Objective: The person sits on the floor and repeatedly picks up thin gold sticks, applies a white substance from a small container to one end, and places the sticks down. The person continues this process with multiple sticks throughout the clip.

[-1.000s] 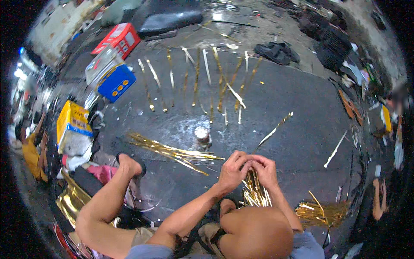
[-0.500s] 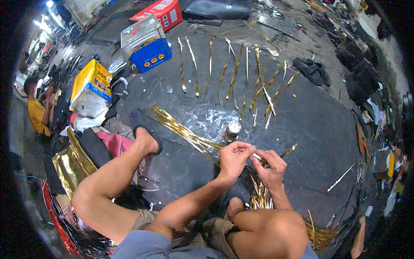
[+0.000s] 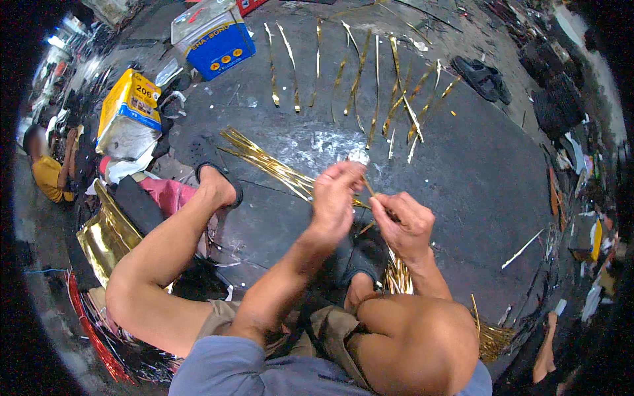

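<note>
A thin gold strip [image 3: 368, 186] spans the short gap between my hands. My left hand [image 3: 335, 193] pinches its far end, fingertips closed and slightly blurred, right beside a small pot with a white-coated top [image 3: 358, 156]. My left fingers partly cover that pot. My right hand [image 3: 407, 224] is closed on the strip's near end, and its curled fingers hide the rest. A bundle of gold strips [image 3: 267, 164] lies on the dark floor mat to the left, running under my left hand. More gold strips [image 3: 398, 274] fan out below my right wrist.
Several separate gold strips [image 3: 353, 72] lie spread across the far mat [image 3: 475, 178]. Blue-and-white [image 3: 214, 43] and yellow-and-blue [image 3: 130, 112] cans stand at left, near a gold sheet [image 3: 105, 231]. Black sandals [image 3: 482, 78] lie far right. A person in yellow [image 3: 49, 177] sits far left.
My left hand has moved left and away from me toward the white-topped pot, widening the gap between my hands. The strip shows between them. The whole view has shifted slightly.
</note>
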The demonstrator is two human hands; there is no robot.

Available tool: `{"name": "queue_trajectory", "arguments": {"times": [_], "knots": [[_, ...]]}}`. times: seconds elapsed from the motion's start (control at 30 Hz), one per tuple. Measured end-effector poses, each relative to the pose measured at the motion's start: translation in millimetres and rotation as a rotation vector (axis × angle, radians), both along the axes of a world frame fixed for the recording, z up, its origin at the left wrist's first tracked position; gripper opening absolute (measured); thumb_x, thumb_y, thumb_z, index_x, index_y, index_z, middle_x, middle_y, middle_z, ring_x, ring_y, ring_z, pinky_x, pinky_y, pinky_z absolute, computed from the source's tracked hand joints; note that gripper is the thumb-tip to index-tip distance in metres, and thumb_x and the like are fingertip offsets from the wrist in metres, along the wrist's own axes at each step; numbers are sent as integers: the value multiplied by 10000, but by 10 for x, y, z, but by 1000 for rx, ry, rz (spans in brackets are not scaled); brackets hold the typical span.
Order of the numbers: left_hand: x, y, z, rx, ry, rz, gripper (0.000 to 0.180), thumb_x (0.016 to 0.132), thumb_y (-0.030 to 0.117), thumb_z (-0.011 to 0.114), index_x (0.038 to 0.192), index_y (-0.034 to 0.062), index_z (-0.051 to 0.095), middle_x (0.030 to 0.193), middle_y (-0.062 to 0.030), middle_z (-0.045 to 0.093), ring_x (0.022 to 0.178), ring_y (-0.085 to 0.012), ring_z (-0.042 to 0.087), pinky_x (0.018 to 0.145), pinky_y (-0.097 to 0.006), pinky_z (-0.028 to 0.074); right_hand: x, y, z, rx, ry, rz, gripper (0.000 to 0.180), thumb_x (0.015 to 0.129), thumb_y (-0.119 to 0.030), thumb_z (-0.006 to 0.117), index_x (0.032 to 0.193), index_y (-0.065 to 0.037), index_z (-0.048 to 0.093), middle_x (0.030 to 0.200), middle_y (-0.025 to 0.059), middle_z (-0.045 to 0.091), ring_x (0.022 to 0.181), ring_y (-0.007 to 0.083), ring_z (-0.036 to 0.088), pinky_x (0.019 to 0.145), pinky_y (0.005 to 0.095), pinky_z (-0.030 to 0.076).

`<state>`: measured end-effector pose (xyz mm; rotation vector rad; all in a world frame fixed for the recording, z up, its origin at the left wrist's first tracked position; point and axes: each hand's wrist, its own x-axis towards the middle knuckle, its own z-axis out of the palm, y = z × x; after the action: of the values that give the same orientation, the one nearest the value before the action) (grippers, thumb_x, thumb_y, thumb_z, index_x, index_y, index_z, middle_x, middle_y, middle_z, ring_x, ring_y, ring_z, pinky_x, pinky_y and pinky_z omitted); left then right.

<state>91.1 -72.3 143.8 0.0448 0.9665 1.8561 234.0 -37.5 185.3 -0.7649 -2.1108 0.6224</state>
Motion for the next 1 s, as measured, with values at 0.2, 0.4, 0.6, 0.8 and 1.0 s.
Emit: {"name": "queue_trajectory", "arguments": {"times": [0.2,0.4,0.6,0.8,1.0], "knots": [[-844,140,76,-77,179,216,66,898,19,714,945,-10,676,845,-61,665,726,-127,583,684,-262,468,56,-197,-113,-59,-29,56,95,815,-55,844,874,-30,774,684,80,668,551,184,627,509,309,481],[-2194,32,-320,-319,260,365,112,855,44,774,828,18,669,724,-49,649,554,-121,559,500,-253,431,92,-488,-279,-163,-53,113,100,821,-79,848,868,-32,774,713,102,691,582,219,659,528,328,499],[-2965,120,-769,-593,307,428,151,816,77,808,886,35,680,786,-61,666,637,-188,620,532,-338,460,542,-522,-523,-323,-112,108,103,835,-114,848,894,-65,778,727,94,675,625,227,657,555,348,505],[-4723,-743,-1829,-608,545,144,316,1032,349,569,1042,44,651,959,-95,661,849,-262,635,772,-423,544,812,-488,-641,-474,-103,337,207,968,-238,685,913,-43,730,875,134,715,816,336,700,734,438,555],[-3828,-635,-1411,-1253,1317,-74,483,918,388,735,1099,-54,668,1010,-139,713,808,-266,675,732,-396,555,2803,-186,-1417,-453,-308,-710,187,872,-215,739,879,-29,752,878,136,750,776,264,708,701,406,556]]}}
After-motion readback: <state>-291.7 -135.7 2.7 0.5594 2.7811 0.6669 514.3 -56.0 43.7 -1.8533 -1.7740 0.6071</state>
